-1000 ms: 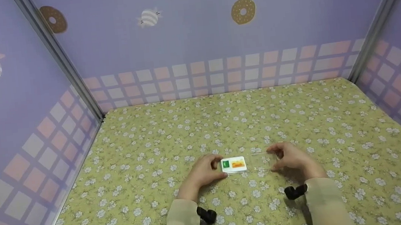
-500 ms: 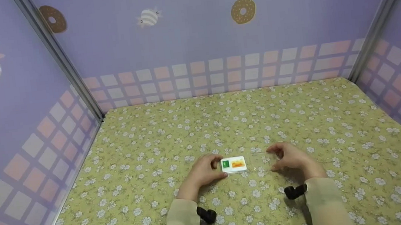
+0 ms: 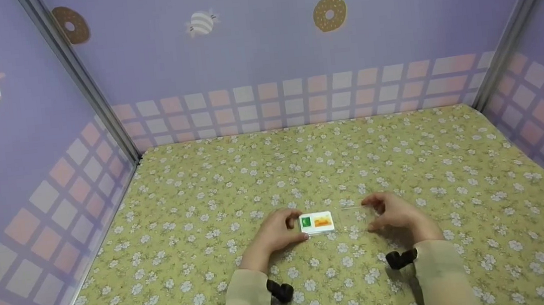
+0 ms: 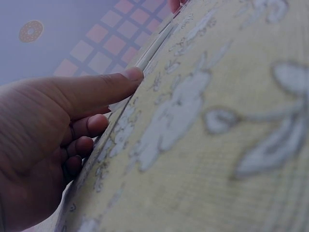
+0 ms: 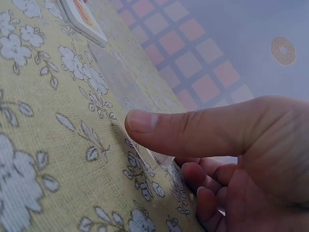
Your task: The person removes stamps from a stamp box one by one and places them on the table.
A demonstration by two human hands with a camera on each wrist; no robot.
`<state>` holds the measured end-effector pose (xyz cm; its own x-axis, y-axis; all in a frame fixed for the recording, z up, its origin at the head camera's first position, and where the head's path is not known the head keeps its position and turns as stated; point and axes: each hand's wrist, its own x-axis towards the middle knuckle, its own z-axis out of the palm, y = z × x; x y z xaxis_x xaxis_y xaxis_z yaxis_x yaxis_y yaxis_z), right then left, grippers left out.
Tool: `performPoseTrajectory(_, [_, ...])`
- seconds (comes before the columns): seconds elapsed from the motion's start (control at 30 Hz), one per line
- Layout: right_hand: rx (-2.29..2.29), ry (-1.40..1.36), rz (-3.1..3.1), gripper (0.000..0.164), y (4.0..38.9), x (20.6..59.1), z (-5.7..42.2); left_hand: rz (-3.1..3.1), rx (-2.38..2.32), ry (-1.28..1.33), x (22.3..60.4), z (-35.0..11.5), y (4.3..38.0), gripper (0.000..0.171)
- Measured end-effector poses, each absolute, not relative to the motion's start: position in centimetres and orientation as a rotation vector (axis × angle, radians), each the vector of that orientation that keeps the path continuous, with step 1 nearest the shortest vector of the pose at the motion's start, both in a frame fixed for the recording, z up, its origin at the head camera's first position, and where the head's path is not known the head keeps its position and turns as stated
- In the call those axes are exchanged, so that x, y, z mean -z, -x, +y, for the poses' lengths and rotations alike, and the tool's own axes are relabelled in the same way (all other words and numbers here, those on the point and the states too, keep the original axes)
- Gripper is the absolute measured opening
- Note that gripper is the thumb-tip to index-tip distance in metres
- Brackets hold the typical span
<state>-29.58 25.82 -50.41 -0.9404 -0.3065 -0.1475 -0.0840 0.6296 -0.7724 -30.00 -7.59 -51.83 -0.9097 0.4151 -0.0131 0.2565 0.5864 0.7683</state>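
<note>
A white card (image 3: 317, 223) with a green square and an orange picture lies face up between the hands, on what looks like a small stack. My left hand (image 3: 278, 231) pinches its left end, thumb at the near side and fingers at the far side. To the right is a see-through rectangular plastic piece (image 5: 120, 82), shallow like a lid or half of a case. My right hand (image 3: 396, 214) holds its right end between thumb and fingers. In the right wrist view, the clear piece lies low along the cloth, its far end close to the card.
A yellow-green floral cloth (image 3: 234, 181) covers the table. Purple walls with a pink and white check band (image 3: 296, 97) stand behind and at both sides, with metal posts (image 3: 79, 76) at the corners. Black wrist mounts (image 3: 280, 291) sit at the sleeves.
Glints along the near edge of the clear plastic piece have faded since a second ago. Both hands and the card stay in practically the same place.
</note>
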Motion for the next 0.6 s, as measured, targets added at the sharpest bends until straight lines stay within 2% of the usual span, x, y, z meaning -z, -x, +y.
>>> performPoseTrajectory(0.33, [1.272, 0.274, 2.581, 0.061, 29.46, 50.38, 25.74, 2.616, -1.237, -0.556, 51.94, -7.63, 30.08, 0.059])
performPoseTrajectory(0.6, [1.350, 0.209, 2.610, 0.051, 29.52, 50.48, 25.54, 2.628, -1.224, -0.564, 51.90, -7.58, 30.05, 0.060])
